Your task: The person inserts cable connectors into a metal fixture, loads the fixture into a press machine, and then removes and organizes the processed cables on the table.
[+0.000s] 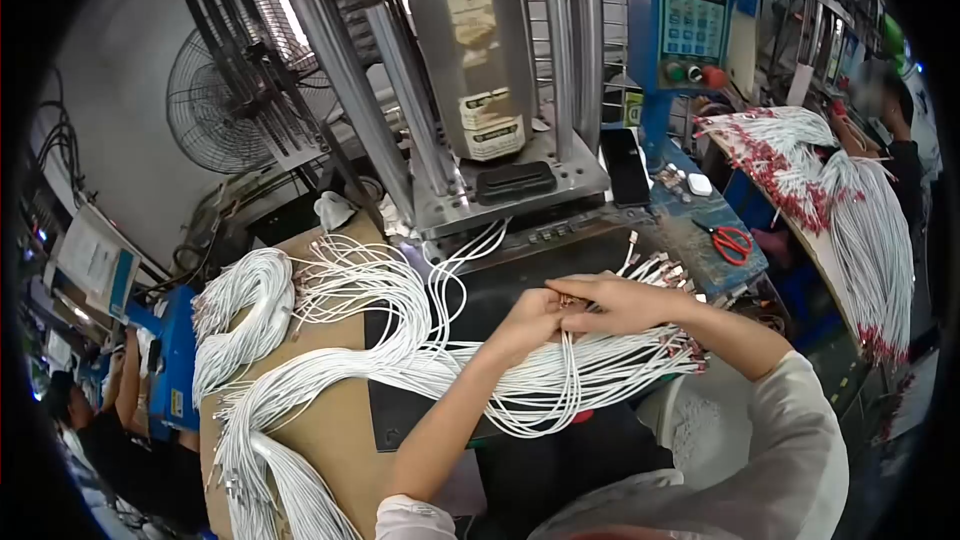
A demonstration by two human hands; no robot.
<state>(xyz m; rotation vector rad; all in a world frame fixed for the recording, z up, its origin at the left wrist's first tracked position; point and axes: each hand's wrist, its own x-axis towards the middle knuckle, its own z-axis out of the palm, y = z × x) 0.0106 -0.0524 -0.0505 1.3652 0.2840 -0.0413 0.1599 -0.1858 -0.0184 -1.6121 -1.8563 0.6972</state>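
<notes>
My left hand (pixel 533 324) and my right hand (pixel 617 304) meet over the black work surface, fingers closed around the ends of a few white cables (pixel 570 380). Small copper-coloured tips show between the fingers, and the cables loop down below. Under my hands lies a thick bundle of white cables (pixel 620 358), with reddish and metallic connector ends (pixel 685 348) on the right. More white cables (pixel 330 370) run left across the brown board. Which fingers of each hand pinch which cable is partly hidden.
A press with steel posts (pixel 345 90) and a metal base (pixel 520 190) stands ahead. Its control panel (pixel 692 15) is at right. Red-handled scissors (pixel 727 243), a phone (pixel 625 168) and a fan (pixel 225 100) are around it. A white bucket (pixel 705 430) sits beside me. Other people work at both sides.
</notes>
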